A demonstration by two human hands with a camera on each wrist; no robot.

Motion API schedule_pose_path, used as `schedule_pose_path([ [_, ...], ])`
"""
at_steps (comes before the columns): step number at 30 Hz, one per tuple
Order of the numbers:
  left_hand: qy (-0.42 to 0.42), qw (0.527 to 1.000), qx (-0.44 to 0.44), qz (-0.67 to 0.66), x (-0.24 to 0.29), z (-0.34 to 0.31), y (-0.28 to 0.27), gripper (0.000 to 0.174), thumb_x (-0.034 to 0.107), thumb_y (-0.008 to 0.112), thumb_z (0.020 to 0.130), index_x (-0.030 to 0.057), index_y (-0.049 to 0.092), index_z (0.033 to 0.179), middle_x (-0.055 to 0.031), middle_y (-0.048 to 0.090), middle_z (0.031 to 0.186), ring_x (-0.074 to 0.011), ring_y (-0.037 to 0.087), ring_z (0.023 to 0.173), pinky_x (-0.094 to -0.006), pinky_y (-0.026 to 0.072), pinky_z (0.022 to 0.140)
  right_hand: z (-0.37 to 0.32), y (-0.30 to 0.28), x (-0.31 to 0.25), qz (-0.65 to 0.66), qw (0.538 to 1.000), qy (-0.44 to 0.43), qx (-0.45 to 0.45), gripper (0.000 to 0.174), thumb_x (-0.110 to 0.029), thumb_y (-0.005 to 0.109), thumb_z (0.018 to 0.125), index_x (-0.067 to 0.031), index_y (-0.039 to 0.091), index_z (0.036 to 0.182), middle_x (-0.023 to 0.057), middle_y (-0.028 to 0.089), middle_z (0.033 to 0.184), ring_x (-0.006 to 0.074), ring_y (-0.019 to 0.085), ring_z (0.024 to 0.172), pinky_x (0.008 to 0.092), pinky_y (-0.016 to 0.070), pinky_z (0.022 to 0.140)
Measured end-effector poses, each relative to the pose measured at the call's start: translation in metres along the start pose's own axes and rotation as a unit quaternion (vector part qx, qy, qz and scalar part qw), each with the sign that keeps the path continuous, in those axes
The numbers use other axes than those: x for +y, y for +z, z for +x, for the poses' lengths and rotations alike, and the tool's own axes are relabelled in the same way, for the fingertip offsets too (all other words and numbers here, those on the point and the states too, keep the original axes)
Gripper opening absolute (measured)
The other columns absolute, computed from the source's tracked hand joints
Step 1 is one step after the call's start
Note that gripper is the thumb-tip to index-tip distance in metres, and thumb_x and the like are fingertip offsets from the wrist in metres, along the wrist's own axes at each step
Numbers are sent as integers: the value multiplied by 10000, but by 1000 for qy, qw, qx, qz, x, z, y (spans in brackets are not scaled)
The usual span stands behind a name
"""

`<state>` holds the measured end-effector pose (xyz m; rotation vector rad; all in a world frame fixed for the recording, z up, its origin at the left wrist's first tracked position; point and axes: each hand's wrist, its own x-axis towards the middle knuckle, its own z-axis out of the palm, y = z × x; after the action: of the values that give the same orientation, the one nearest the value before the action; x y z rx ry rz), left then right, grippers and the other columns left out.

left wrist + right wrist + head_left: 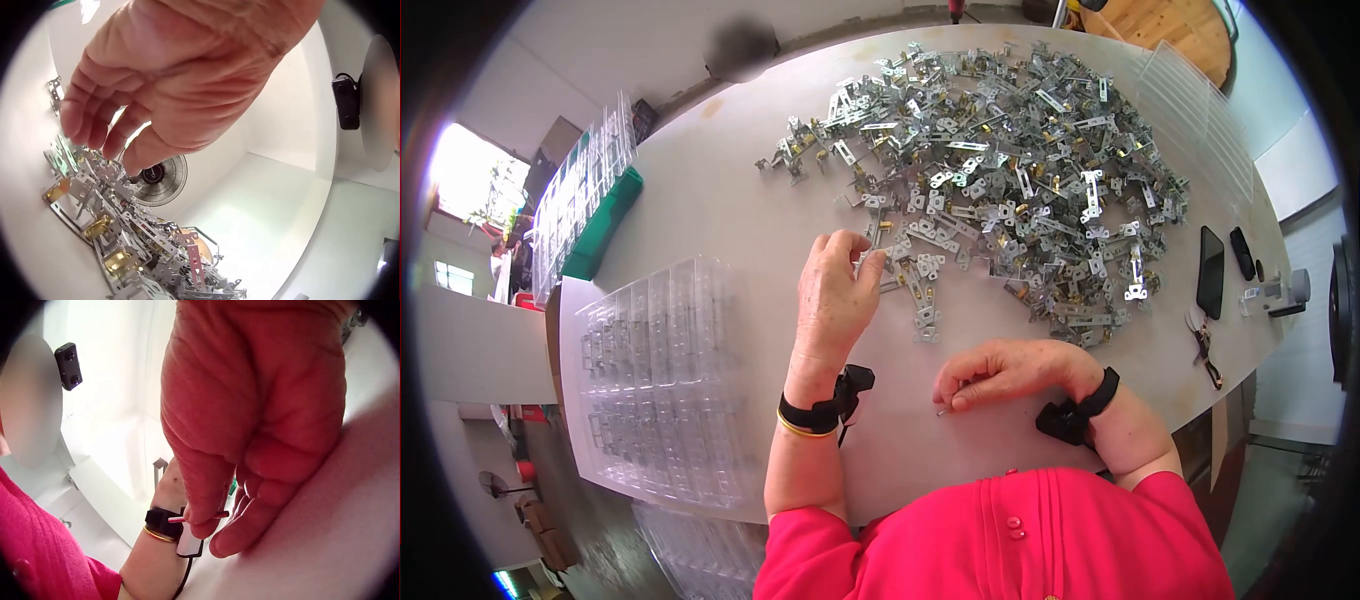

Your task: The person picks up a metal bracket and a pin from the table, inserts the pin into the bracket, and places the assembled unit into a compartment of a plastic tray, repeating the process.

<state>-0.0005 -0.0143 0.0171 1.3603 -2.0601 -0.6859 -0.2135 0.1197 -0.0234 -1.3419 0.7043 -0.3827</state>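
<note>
My left hand reaches over the near left edge of a heap of small metal brackets. In the left wrist view its fingers bend down, with the fingertips right at the metal pieces and a gap between finger and thumb. Some brackets carry brass-coloured parts. Low over the table, in front of the red shirt, my right hand pinches a thin metal pin between thumb and fingers. Both ends of the pin stick out past the thumb tip in the right wrist view.
Clear plastic divided trays lie at the table's left, with a green bin behind them. At the right are a black phone, pliers and a clear ribbed sheet.
</note>
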Motion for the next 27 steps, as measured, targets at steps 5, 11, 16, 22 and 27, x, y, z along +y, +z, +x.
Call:
schedule_pose_path([
  [5,-9,999,31,8,-17,6,-2,182,160,691,920,-2,689,1003,-135,643,914,-226,634,791,-352,521,743,1,-1,-1,-17,1000,-14,0,294,-285,653,999,-48,674,1172,43,701,1094,127,623,1008,303,502,907],
  [11,-62,998,5,-6,-25,9,-7,166,144,627,948,-4,669,1009,-180,636,978,-310,645,823,-406,520,786,1,-1,-5,-8,1000,-16,4,279,-264,664,990,-39,678,1154,42,708,1078,126,631,1008,300,501,912],
  [16,-62,998,7,-3,-36,11,1,173,148,635,947,-6,681,1010,-160,643,938,-263,632,804,-374,516,772,1,-1,-6,-8,1000,-9,3,258,-239,666,984,-37,683,1144,40,714,1049,124,636,995,297,500,909],
  [22,-79,996,-17,-38,-32,11,0,239,183,705,912,-20,685,1037,-112,662,918,-187,624,809,-331,525,749,1,-1,-8,-10,1000,-9,8,254,-231,664,984,-35,682,1145,38,713,1051,121,633,999,295,497,915],
  [27,-84,995,-28,-49,-31,8,3,387,214,785,847,-33,663,1118,-93,669,933,-160,628,831,-317,538,750,1,-1,-9,-1,1000,-5,3,254,-229,659,990,-34,679,1151,36,711,1065,119,631,1011,295,492,933],
])
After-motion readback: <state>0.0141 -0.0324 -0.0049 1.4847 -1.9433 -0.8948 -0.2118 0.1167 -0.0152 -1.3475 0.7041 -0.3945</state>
